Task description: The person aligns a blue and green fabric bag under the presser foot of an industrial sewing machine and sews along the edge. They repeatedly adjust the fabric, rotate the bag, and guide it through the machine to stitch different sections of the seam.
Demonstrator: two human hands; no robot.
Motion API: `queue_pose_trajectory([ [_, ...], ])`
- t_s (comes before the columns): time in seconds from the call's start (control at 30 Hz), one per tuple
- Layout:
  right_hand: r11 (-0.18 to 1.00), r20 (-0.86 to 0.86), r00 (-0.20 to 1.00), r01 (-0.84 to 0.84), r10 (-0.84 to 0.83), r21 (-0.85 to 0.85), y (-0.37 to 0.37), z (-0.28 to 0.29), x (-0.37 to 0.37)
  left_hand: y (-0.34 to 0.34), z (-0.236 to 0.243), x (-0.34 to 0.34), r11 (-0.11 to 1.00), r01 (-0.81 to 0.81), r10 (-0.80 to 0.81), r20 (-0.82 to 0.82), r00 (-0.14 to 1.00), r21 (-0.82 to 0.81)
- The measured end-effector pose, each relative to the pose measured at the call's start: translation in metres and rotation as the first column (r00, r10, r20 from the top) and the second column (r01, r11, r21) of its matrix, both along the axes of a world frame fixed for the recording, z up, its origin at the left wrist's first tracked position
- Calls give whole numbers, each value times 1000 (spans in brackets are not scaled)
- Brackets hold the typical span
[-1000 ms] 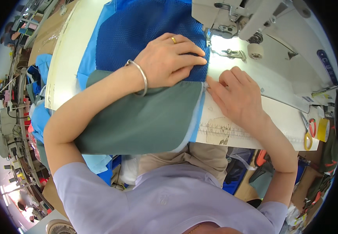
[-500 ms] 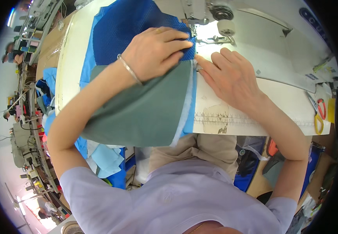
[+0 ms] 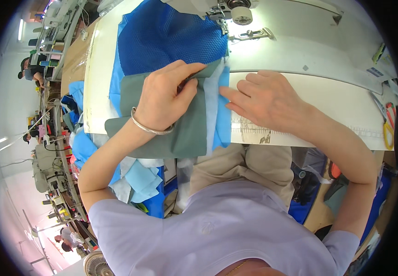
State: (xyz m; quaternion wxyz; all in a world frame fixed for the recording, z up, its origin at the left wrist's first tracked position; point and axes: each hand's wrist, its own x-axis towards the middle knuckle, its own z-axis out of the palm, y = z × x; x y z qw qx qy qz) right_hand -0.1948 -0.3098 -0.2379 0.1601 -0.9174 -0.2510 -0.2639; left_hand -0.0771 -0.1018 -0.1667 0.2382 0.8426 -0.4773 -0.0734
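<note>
Fabric (image 3: 188,126), plain grey-green, was pinched by the left hand (image 3: 166,97), while the right hand (image 3: 269,101), grip unclosed, touched bright-blue cloth (image 3: 223,126).

I look through the left of two head-worn fisheyes, pitched steeply down past the lilac shirt (image 3: 212,216) across the worktop (image 3: 334,94). The left hand (image 3: 164,99) and right hand (image 3: 270,99) fill mid-view at close range; the sewing machine (image 3: 189,5) is cropped far off, the workshop (image 3: 41,170) bending small along the left rim.
</note>
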Motion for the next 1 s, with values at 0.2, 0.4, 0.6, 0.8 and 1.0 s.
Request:
queue_pose_trajectory([
  [0.2,1000,11,1000,-4,5,-17,1,1,0,-10,-9,-1,996,82,-84,-66,994,-30],
  [0.4,1000,57,998,-23,23,10,-1,-2,2,-9,-21,2,991,130,-125,122,985,-32],
  [0.6,983,86,985,138,-149,118,-8,1,5,-1,-28,13,989,42,-50,-48,998,-141],
  [0.8,972,42,974,216,-221,91,-10,-5,16,-6,-21,9,974,173,-137,231,963,-144],
  [1.0,986,8,986,165,-165,29,-12,-1,14,-10,-23,20,925,351,-294,313,903,-144],
])
